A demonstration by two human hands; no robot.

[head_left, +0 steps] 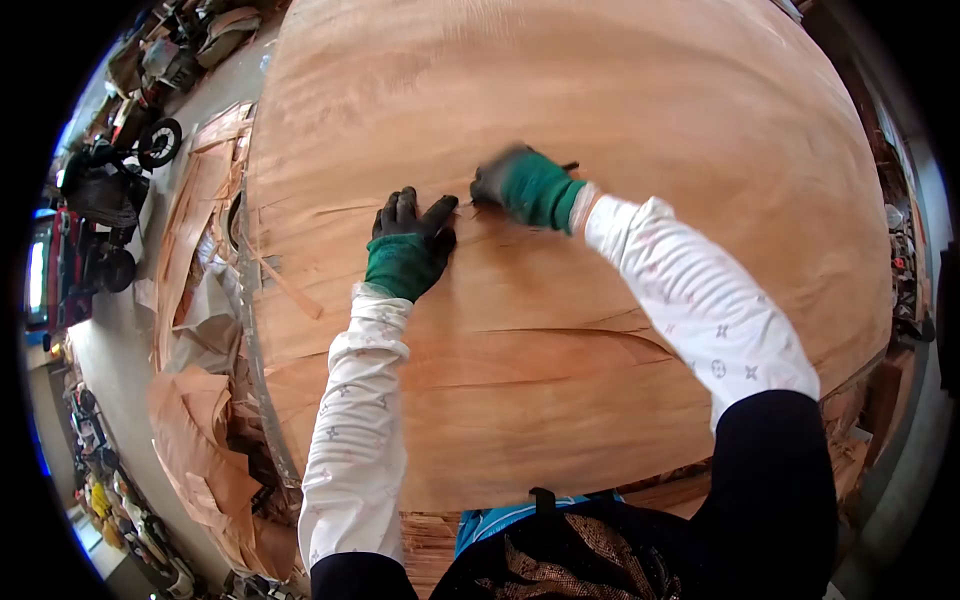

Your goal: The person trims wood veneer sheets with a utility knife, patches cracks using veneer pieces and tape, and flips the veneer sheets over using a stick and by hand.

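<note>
A large sheet of wood veneer (560,270) lies flat in front of me, with splits running across its grain lines. My left hand (410,245), in a green and black glove, rests on the sheet with its fingers apart, beside a split. Just to the right, my right hand (525,188), gloved the same way, is closed and smeared by motion over the same split. A thin dark end (571,166) sticks out behind the right hand; what it belongs to is hidden in the fist.
Torn veneer scraps (200,400) are heaped along the left edge of the sheet. Further left, a motorcycle (110,190) stands on the concrete floor (115,350). More veneer pieces (430,540) lie by my body at the near edge.
</note>
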